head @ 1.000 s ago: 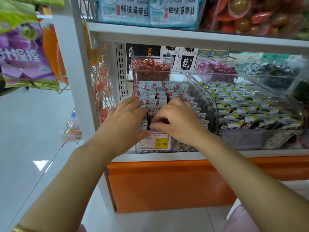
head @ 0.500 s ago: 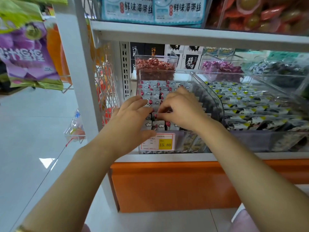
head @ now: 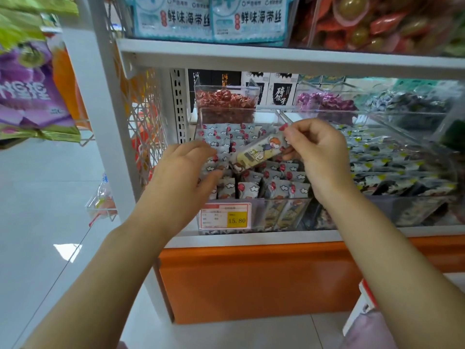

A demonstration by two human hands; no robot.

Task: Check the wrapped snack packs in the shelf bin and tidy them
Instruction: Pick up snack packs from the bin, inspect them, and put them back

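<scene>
Nearest, the left hand (head: 185, 170) hovers with fingers loosely spread over the packs (head: 249, 188) standing in the clear bin (head: 284, 212). Just right, the right hand (head: 318, 152) pinches one snack pack (head: 259, 153) lifted above the rows, tilted between both hands.

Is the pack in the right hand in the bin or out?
Out: the right hand pinches the snack pack, tilted, above the rows standing in the bin.

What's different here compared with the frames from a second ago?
The right hand has pinched one snack pack and lifted it above the other packs. The left hand stays low over the bin, fingers relaxed. Bin and price tag unchanged.
</scene>
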